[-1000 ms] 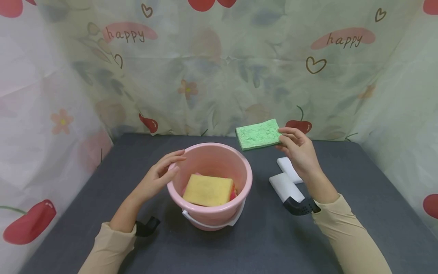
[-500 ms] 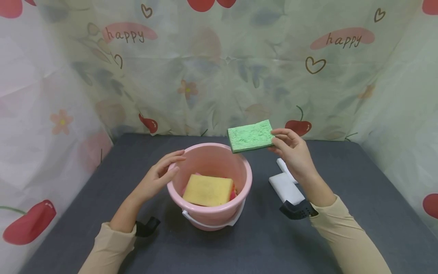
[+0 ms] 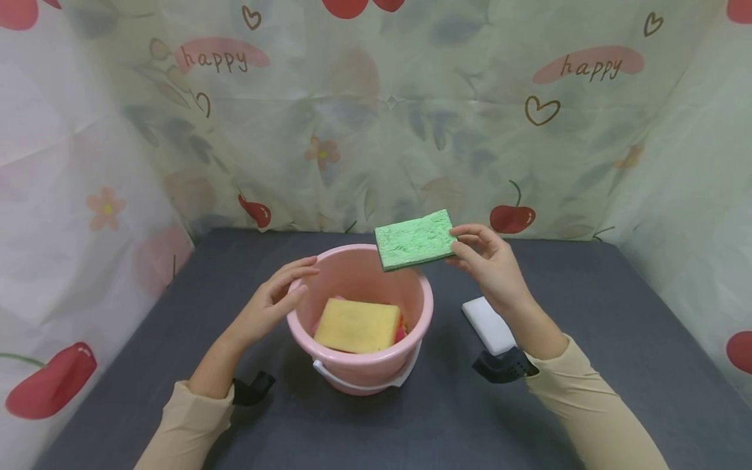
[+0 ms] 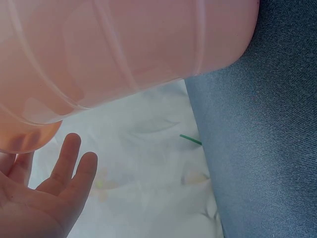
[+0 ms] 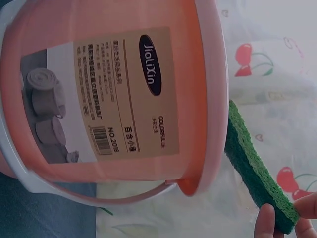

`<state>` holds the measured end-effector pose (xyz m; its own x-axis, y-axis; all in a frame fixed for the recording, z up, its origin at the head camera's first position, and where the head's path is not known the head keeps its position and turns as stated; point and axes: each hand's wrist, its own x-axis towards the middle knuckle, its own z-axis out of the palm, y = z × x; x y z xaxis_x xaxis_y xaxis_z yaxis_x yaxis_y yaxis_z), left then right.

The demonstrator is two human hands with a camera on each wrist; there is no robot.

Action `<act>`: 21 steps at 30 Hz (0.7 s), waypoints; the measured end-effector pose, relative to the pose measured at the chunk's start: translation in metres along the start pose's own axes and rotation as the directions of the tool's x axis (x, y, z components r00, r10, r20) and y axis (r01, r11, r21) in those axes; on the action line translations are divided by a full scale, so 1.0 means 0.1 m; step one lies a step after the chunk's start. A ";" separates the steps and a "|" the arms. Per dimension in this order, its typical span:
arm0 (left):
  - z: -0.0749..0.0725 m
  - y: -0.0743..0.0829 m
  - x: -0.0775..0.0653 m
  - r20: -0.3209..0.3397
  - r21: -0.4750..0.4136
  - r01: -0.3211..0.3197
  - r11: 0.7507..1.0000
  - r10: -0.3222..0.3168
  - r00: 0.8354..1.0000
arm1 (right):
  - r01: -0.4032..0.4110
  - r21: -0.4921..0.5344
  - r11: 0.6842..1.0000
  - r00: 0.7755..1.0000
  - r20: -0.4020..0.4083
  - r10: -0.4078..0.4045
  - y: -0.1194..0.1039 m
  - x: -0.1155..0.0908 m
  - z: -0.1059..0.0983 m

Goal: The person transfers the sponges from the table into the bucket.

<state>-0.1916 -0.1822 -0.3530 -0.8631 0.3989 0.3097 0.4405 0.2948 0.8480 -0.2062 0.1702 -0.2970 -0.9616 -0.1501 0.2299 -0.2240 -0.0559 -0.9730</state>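
My right hand pinches the right end of a green sponge between thumb and fingers. In the right wrist view, the sponge shows a light green layer over a dark green one. It is tilted above the far right rim of a pink bucket. My left hand rests at the bucket's left rim with fingers fairly straight, some fingertips over the edge. In the left wrist view, two fingers of the left hand stretch free below the bucket's side. Inside the bucket lies a yellow sponge.
Pink and red items show partly under the yellow sponge. A white block lies on the dark tabletop, partly behind the right wrist. The bucket's white handle hangs at its front. Printed curtains enclose the back and sides.
The right hand has carried the green sponge leftward and slightly down, from beside the bucket to over its far right rim. A second white block is now hidden behind that hand. The left hand is still.
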 end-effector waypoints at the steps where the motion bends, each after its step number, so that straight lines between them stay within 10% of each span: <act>1: 0.00 0.00 0.00 0.001 -0.001 0.001 1.000 -0.001 1.000 | 0.000 -0.004 1.000 1.000 0.002 0.000 0.00 0.00 0.01; 21: 0.00 -0.02 0.01 -0.008 0.009 -0.008 1.000 0.008 1.000 | -0.031 -0.077 0.997 0.999 0.019 0.033 0.01 -0.02 0.15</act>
<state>-0.1930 -0.1822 -0.3549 -0.8614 0.3946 0.3197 0.4494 0.2990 0.8418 -0.2018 0.1556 -0.2987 -0.9652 -0.1706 0.1980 -0.2052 0.0253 -0.9784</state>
